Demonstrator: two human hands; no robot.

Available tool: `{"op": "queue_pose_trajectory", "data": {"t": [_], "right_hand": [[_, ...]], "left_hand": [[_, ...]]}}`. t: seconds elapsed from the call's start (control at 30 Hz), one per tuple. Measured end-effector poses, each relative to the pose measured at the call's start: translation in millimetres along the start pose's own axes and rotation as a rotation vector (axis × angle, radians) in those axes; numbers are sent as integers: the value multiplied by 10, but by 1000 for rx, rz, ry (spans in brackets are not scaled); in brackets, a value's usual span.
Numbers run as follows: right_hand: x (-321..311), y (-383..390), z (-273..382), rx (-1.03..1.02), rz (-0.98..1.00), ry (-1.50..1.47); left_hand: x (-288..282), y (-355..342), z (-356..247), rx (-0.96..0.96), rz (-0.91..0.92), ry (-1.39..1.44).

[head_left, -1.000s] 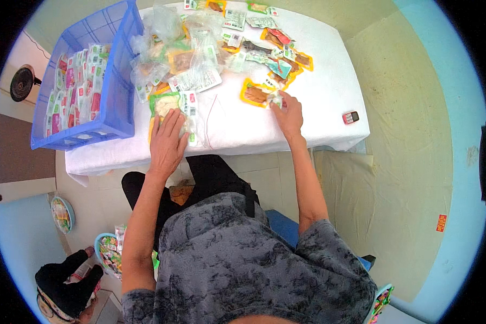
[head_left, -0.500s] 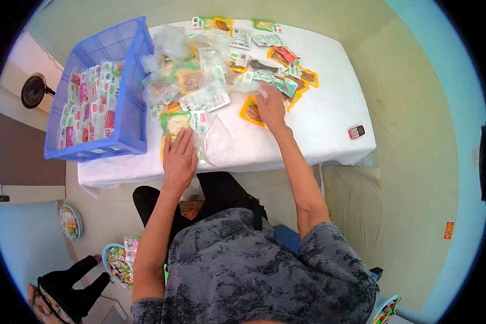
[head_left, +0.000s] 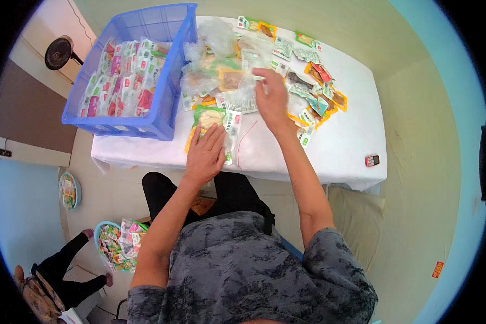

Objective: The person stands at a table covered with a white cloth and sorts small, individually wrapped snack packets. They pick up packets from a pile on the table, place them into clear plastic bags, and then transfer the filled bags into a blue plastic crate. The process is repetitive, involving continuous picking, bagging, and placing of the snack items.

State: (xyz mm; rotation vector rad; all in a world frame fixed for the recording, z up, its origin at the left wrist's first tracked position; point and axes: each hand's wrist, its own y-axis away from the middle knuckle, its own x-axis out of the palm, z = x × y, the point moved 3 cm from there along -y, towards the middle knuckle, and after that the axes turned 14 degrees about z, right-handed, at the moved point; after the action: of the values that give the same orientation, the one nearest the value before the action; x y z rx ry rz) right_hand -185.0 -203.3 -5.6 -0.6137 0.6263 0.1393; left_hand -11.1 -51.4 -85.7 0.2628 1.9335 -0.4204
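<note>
My left hand (head_left: pixel 205 155) lies flat, fingers stretched, on a small stack of food packets (head_left: pixel 209 117) near the table's front edge. The top packet is green and white with pale contents; a yellow-edged one shows beneath. A thin red line, perhaps a clear bag's edge, runs beside the stack. My right hand (head_left: pixel 271 100) is raised beside a heap of clear plastic bags (head_left: pixel 217 38) at the table's middle. Its fingers are bent and blurred, and I cannot make out whether they grip a bag. Loose yellow-edged packets (head_left: pixel 338 99) are spread right of that hand.
A blue plastic crate (head_left: pixel 164 121) full of packets stands on the left of the white-covered table (head_left: pixel 335 156). A small red and black device (head_left: pixel 372 161) lies at the right edge. Basins of packets (head_left: pixel 100 237) stand on the floor; another person (head_left: pixel 59 278) is at lower left.
My right hand has moved left from the yellow-edged packets to the clear bags. My left hand stays on the stack. The whole view has shifted, bringing the crate further right.
</note>
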Motion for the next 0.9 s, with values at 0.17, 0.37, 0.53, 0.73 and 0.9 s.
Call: {"op": "queue_pose_trajectory", "data": {"t": [0.17,0.37,0.53,0.73,0.9], "right_hand": [[628,-509,-69,147,256,51],[1158,-732,238,-413,162,387],[1094,-606,-303,-71,500,647],[467,-476,-882,58,406,729],[378,-572,-920,205,371,642]], "left_hand": [[-19,2,1,3,-9,12],[0,14,28,0,-65,14],[49,53,48,-3,-42,21],[15,29,41,-7,-60,34],[19,25,52,-1,-76,35]]}}
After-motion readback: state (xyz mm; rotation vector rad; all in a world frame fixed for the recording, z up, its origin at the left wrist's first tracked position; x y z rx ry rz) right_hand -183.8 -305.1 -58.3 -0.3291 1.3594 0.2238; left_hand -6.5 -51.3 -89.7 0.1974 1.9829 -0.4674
